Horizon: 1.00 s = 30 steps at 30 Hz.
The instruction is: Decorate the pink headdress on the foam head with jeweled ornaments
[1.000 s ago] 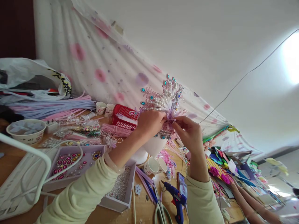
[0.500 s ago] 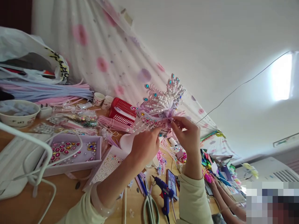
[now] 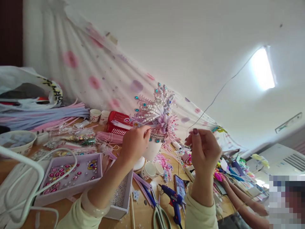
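Note:
A pink and lilac beaded headdress [image 3: 160, 109] sits on a white stand [image 3: 152, 149], decorated with pearl sprays, blue gems and a lilac flower. My left hand [image 3: 135, 141] is closed at its lower left edge, the fingertips pressed together there and partly hidden. Off to the right of the headdress, my right hand [image 3: 205, 149] is raised with thumb and fingers drawn together. Whatever it pinches, if anything, is too small to make out. Below my hands lie a blue glue gun [image 3: 172, 195] and green-handled scissors [image 3: 160, 213].
A lilac box [image 3: 71, 183] of gems and a box of pearls [image 3: 120, 194] stand at left. Behind are a red basket [image 3: 116, 118], paper cups [image 3: 95, 115] and pipe cleaners [image 3: 47, 117]. A white cable [image 3: 41, 171] loops in front. Another person's arms [image 3: 245, 198] reach in at right.
My right hand has left the flower on the headdress and moved right and down. My left hand stays at the headdress, now at its left edge. The camera view has shifted.

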### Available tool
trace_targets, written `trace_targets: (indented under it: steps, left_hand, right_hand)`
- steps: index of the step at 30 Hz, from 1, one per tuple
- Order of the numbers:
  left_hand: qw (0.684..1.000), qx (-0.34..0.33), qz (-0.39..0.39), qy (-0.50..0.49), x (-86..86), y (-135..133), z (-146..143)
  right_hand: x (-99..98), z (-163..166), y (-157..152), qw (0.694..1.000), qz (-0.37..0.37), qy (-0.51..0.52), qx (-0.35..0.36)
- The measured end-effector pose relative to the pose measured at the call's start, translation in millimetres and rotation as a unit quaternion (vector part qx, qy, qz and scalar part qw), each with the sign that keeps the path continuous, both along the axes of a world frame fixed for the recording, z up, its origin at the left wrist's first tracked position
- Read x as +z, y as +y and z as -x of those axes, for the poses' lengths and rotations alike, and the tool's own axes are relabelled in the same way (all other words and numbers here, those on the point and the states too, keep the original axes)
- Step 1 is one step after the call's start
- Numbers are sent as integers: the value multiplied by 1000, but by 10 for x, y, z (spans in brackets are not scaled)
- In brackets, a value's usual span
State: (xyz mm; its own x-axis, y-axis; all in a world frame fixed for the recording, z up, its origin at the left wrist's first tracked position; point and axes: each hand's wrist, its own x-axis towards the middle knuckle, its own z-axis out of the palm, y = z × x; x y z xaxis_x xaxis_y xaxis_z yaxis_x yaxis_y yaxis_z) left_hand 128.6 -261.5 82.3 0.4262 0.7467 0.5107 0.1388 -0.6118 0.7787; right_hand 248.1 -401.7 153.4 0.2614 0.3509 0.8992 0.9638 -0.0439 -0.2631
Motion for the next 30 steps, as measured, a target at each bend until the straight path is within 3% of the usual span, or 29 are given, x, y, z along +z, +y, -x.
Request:
trace_targets:
  steps: [5, 9, 12, 14, 21, 30]
  left_hand:
    - [1000, -7, -4, 13, -10, 38, 67]
    - [999, 27, -25, 5, 5, 36, 143]
    - [1000, -1, -23, -3, 87, 23, 113]
    - [999, -18, -31, 9, 153, 9, 35]
    - [995, 19, -80, 63, 297, -11, -280]
    - [992, 4, -89, 88, 382, 158, -343]
  right_hand:
    - [-292, 167, -247, 997, -29, 69, 24]
    - [-523, 62, -286, 992, -21, 126, 19]
    - [-629, -31, -232, 986, 1, 165, 24]
    - [-667, -49, -184, 982, 31, 181, 42]
    - [-736, 18, -95, 975, 84, 196, 57]
    - [-795, -22, -31, 967, 93, 225, 75]
